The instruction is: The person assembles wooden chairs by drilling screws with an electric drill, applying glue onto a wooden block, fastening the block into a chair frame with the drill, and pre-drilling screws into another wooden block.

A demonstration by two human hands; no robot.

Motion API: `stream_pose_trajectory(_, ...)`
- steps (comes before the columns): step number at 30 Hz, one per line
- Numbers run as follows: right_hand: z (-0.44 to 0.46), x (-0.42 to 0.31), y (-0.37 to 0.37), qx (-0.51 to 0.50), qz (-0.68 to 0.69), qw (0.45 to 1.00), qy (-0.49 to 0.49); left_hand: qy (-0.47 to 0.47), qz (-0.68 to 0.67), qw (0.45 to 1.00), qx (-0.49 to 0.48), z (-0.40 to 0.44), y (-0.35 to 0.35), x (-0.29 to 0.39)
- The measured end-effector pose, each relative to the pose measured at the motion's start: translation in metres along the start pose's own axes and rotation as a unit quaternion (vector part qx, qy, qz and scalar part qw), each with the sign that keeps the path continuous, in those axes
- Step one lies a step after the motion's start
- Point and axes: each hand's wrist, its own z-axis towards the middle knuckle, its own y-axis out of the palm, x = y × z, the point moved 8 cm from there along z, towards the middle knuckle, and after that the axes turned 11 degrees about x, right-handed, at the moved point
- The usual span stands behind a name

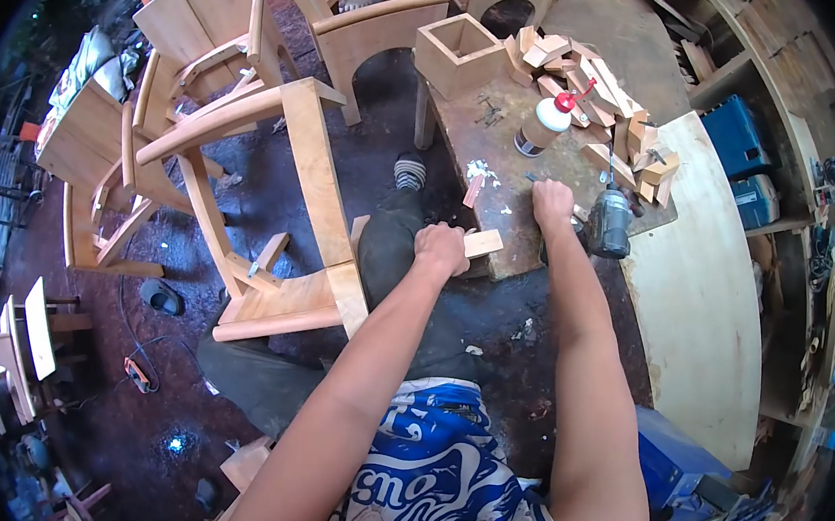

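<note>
My left hand (442, 250) is closed around a short pale wood block (483, 244), whose end sticks out beside the table's near corner. My right hand (551, 205) is curled low over the tabletop; what its fingers hold, if anything, is hidden. Just right of that wrist is a cordless drill (610, 225), its bit pointing away from me. A white glue bottle (548, 122) with a red nozzle stands beyond my right hand. A small wood strip (472, 190) lies near the table edge, beside white scraps (483, 172).
The low worktable (509, 244) carries a wooden box (458, 53) and a heap of wood offcuts (595, 87). An upturned wooden chair frame (316, 170) stands close at my left, with more chairs (200, 14) behind. A pale board (705, 298) and shelves (796, 196) are at right.
</note>
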Motion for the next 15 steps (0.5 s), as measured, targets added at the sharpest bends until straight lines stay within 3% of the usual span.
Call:
stream_pose_trajectory(4,0.000,-0.009,0.003,-0.002,-0.038,0.997,-0.067,-0.007,0.004,0.999,-0.052,-0.006,0.011,-0.002)
stream_pose_trajectory(8,0.001,-0.011,0.011,0.019,-0.057,0.992,-0.113,0.003,0.013,1.000,-0.015,-0.009,0.009,0.000)
stream_pose_trajectory(10,0.000,-0.012,0.006,0.014,-0.061,0.991,-0.118,0.015,0.018,0.999,-0.047,-0.006,0.016,0.000)
stream_pose_trajectory(15,0.001,-0.016,0.010,-0.019,-0.071,0.990,-0.121,0.030,0.039,0.999,-0.024,-0.008,0.012,0.006)
